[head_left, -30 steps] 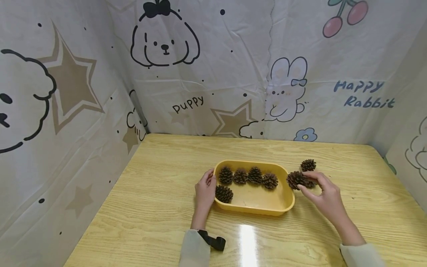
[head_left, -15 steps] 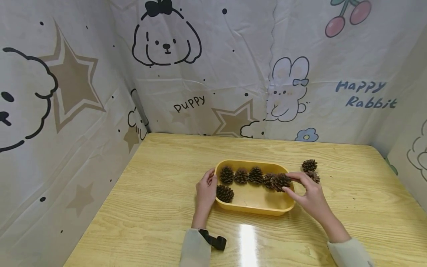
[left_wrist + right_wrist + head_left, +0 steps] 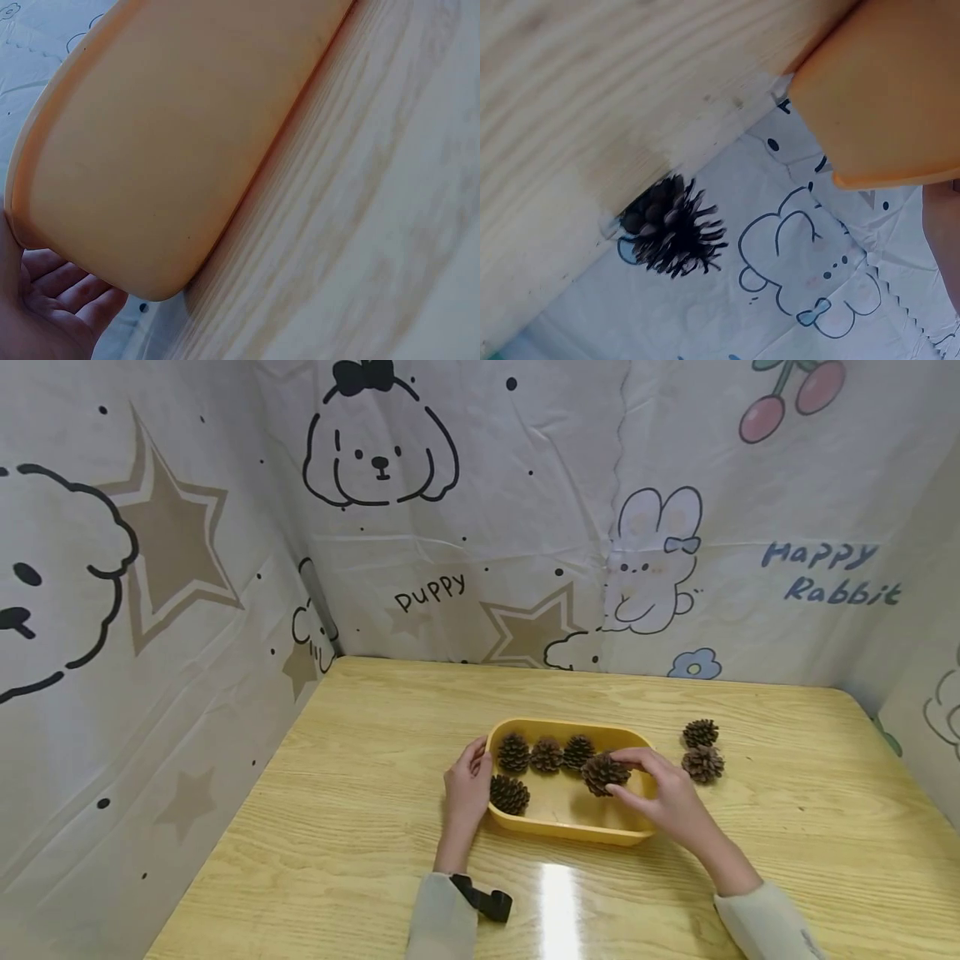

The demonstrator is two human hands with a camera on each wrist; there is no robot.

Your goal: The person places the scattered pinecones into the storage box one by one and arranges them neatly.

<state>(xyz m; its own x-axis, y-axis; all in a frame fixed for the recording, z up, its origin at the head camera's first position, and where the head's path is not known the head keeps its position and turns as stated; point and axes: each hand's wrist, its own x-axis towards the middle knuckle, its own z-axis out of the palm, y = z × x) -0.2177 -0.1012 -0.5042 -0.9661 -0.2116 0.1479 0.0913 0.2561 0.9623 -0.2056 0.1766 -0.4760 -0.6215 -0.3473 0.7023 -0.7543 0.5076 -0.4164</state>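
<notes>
In the head view, a yellow plastic tub (image 3: 570, 835) sits on the table, with several brown pine cones (image 3: 513, 752) in a row along its back wall. Another pine cone (image 3: 509, 795) lies at its front left. My left hand (image 3: 467, 785) holds the left end of the tub at its rim. In the left wrist view, the left fingers (image 3: 67, 285) lie bent against the tub's end wall. Over the right part of the tub, my right hand (image 3: 667, 793) pinches a pine cone (image 3: 604, 774) between thumb and fingers. That cone hides part of the row behind it.
Two loose pine cones, one at the back (image 3: 701, 732) and one in front of it (image 3: 703, 764), sit on the table right of the tub. A wooden tabletop (image 3: 337, 827) runs back to a printed cloth (image 3: 450, 527).
My right hand has carried its pine cone leftward, from beside the two loose cones to over the tub's right part. The left hand has stayed at the tub's left end.
</notes>
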